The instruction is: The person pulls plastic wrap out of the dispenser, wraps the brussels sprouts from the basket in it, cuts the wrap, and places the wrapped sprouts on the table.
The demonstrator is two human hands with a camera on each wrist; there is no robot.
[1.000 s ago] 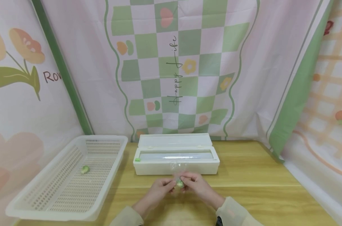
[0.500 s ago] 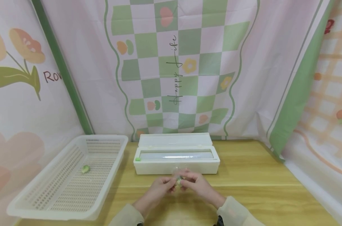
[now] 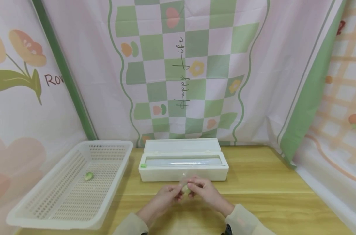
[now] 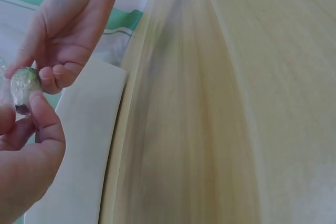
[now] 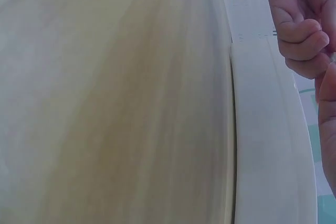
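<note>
Between both hands is a small Brussels sprout [image 4: 25,86], pale with a green top, wrapped in clear cling film [image 3: 185,178]. My left hand [image 3: 168,196] pinches it between thumb and fingers from the left. From the other side my right hand [image 3: 205,191] grips the wrapped sprout with its thumb and fingertips; loose film sticks up by its fingers. In the right wrist view the sprout is hidden by the left hand [image 5: 302,35] and the right thumb. Just beyond the hands stands a white cling film dispenser [image 3: 183,175], its lid raised and a film roll [image 3: 160,162] inside.
On the left stands a white perforated basket [image 3: 119,182], with another Brussels sprout [image 3: 88,176] lying on its floor. The wooden table [image 3: 269,189] extends to the right of the dispenser. Printed curtains [image 3: 260,107] hang behind and at both sides.
My fingers have shifted slightly around the sprout, and the loose film above it looks smaller. The right fingertips moved a little. Basket and dispenser are as before.
</note>
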